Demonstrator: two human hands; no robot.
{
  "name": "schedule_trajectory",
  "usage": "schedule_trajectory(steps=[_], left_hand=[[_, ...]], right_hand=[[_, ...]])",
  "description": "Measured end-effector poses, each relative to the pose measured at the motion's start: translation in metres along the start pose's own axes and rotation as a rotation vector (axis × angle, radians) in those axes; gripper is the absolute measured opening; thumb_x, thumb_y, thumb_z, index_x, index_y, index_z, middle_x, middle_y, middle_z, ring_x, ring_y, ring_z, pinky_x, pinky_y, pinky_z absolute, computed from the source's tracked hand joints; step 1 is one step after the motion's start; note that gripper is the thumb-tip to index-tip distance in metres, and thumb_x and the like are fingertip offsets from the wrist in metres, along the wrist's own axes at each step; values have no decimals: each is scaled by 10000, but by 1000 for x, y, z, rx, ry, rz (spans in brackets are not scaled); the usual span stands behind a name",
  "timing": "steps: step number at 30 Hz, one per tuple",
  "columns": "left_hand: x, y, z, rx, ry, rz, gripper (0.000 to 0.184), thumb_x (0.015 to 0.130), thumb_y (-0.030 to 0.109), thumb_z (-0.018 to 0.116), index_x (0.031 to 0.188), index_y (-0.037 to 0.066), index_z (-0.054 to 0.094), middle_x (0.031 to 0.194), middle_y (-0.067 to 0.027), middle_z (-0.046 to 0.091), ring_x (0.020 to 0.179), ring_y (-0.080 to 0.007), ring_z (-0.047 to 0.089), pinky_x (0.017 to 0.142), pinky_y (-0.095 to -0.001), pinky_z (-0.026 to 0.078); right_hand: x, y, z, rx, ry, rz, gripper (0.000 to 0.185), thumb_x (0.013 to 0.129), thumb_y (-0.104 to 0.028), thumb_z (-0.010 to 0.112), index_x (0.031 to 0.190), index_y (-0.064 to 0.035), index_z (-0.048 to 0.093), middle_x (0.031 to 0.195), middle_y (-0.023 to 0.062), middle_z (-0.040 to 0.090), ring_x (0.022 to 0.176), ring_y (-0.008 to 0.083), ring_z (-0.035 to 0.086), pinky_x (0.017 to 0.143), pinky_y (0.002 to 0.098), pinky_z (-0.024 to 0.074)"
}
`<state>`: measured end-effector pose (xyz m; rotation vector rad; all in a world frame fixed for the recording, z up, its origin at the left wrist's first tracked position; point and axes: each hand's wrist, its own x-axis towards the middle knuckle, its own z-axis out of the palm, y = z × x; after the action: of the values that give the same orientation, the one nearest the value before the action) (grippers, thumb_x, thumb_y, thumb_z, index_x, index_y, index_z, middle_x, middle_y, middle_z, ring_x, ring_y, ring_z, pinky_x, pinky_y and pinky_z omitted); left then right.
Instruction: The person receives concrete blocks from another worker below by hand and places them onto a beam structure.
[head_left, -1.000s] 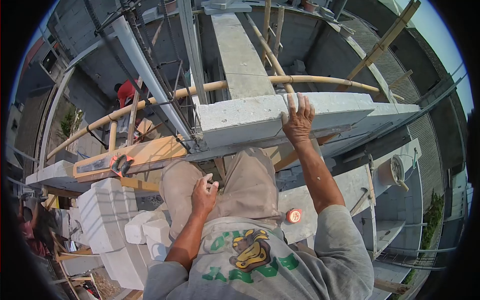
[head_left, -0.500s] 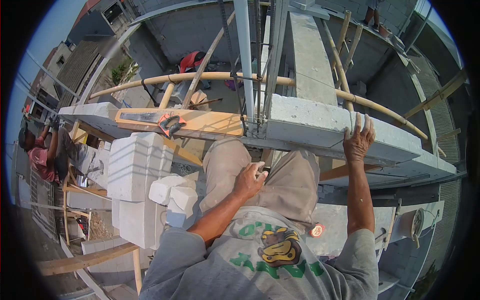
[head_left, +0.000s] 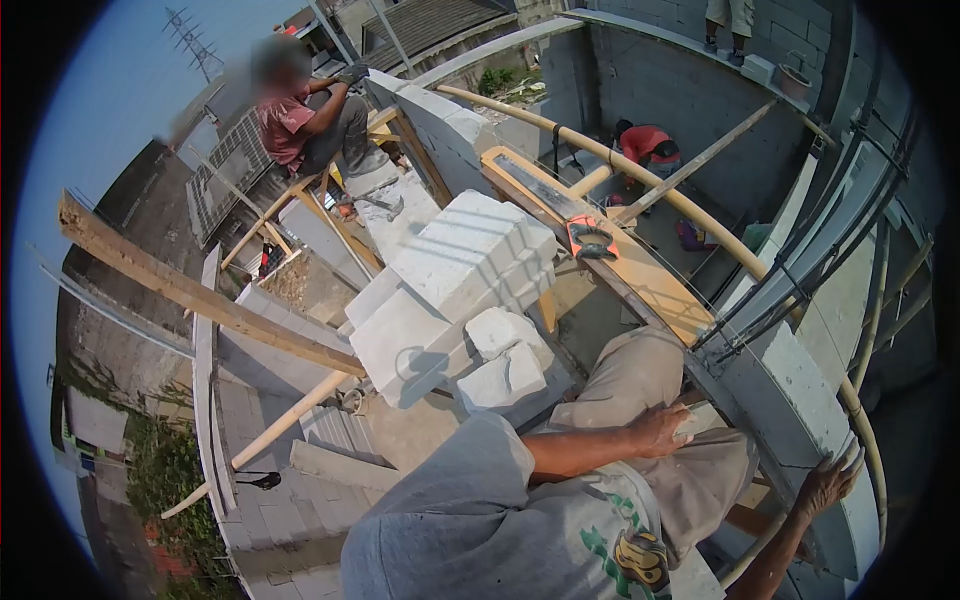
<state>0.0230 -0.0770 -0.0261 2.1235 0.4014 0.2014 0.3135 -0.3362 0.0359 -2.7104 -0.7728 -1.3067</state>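
Note:
My left hand rests on my thigh, its fingers loosely bent and nothing visible in them. My right hand lies over the top edge of a white lightweight concrete block in the wall, fingers stretched out and touching it. A handsaw with an orange and black handle lies on a wooden board ahead of my knees. Left of my legs stand stacked white blocks, with smaller broken block pieces beside them.
A co-worker in a red shirt squats on the wall's far left end. Another person in red bends down below. A bamboo pole and steel bars cross near the wall. A hammer lies beyond the blocks. A timber beam juts out left.
My view has swung to the left, so the blocks and the squatting co-worker sit nearer the middle. My left hand stays on my thigh and my right hand on the wall block.

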Motion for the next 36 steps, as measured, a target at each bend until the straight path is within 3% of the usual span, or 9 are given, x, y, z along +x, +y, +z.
schedule_trajectory(steps=[8,16,18,21,27,31,33,35,36], left_hand=[[0,4,-4,-43,-17,-9,401,838,258,583,1118,-12,484,1099,-180,492,1037,-374,513,866,-448,423],[0,5,-4,20,2,-17,431,841,313,563,1130,-3,510,1115,-178,516,992,-392,532,840,-456,436],[4,4,-1,-4,13,11,436,838,351,570,1120,21,528,1109,-170,534,965,-381,551,809,-445,453],[9,12,-3,-18,-31,14,380,816,313,606,1105,69,575,1053,-136,576,858,-275,609,783,-384,469],[10,4,3,14,-3,65,369,813,319,605,1090,75,597,1001,-130,598,835,-265,607,780,-390,466],[12,6,1,19,8,48,377,811,319,609,1093,71,595,989,-136,602,839,-264,606,781,-390,465],[12,9,-1,5,3,31,381,811,319,612,1099,71,594,983,-140,603,845,-265,605,783,-388,464],[11,8,-3,-29,7,23,394,814,327,611,1108,66,591,992,-148,603,851,-268,605,780,-379,467],[13,8,-6,-44,11,21,400,816,331,611,1112,63,590,996,-152,602,854,-269,605,778,-374,468]], right_hand=[[-2,2,1,-42,-31,-7,559,876,-215,530,1397,-205,328,1411,76,312,1300,278,315,1040,396,291],[-1,-6,-6,31,-105,72,603,832,-154,587,1382,-166,337,1402,118,318,1306,300,291,1053,421,244],[4,-16,-23,25,-176,87,612,809,-129,601,1366,-135,347,1399,144,308,1306,335,272,1053,450,225],[8,-13,-28,57,-199,108,636,772,-165,627,1352,-144,368,1384,146,314,1310,339,261,1049,495,211],[11,-26,-37,100,-123,184,635,748,-137,638,1330,-131,382,1337,174,341,1272,368,292,1030,505,229],[3,-66,-63,351,-80,243,656,716,-81,650,1316,-109,385,1329,183,345,1257,383,303,1033,472,236],[-9,-93,-73,480,-118,236,650,723,-82,646,1317,-110,381,1326,175,348,1241,369,323,1016,466,262],[-16,-125,-84,703,-94,263,547,753,-103,641,1260,-87,436,1199,192,484,1114,350,477,921,421,383],[-25,-139,-88,843,-254,420,458,770,-119,637,1197,-73,477,1077,188,543,1004,349,535,842,406,428]])
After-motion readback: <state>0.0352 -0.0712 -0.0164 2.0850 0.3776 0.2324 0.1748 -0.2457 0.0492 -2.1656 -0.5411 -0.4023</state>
